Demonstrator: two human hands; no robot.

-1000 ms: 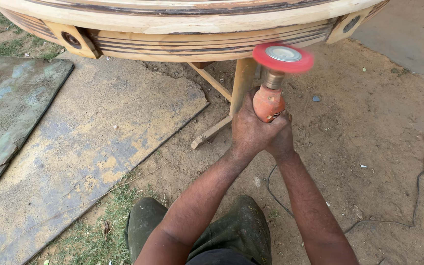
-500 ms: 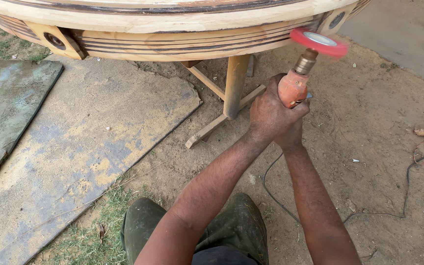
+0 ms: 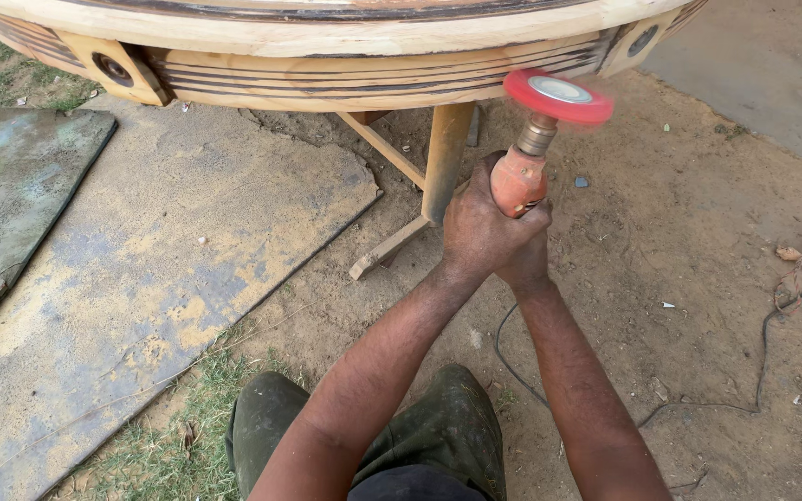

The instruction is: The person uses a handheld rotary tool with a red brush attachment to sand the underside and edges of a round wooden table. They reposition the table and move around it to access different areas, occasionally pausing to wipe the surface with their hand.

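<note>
Obs., near to far.

Near: dark green trousers [image 3: 438, 427] at bottom of frame; both forearms run up and away from the body, converging.

Mid: left hand [image 3: 480, 232] wraps the orange body of the power tool [image 3: 517, 181], fingers closed tight round it. Right hand [image 3: 523, 264] sits just below and behind the left, mostly hidden; prob. also closed on the tool's lower end, but finger state can't be told for sure. Wrists roughly straight, tool held upright, spindle pointing up. Black cable [image 3: 605, 399] loops over the dirt floor [image 3: 698, 232] to the right of the legs.

Top of tool: red disc [image 3: 559, 96], blurred at rim, so spinning. It sits just under/at the grooved edge of the round wooden table [image 3: 327, 79], close to a square wooden block [image 3: 638, 42] w/ a dark hole.

Far: table leg [image 3: 443, 158] and its foot rail behind the hands; grey slab [image 3: 160, 269] to the left, dusted w/ sawdust.

Risks (judgement):
- disc catching a groove or the block could kick the tool sideways; grip is low on the body, little leverage.
- bare hands close below the spinning disc.
- slack cable near the feet could snag.
</note>
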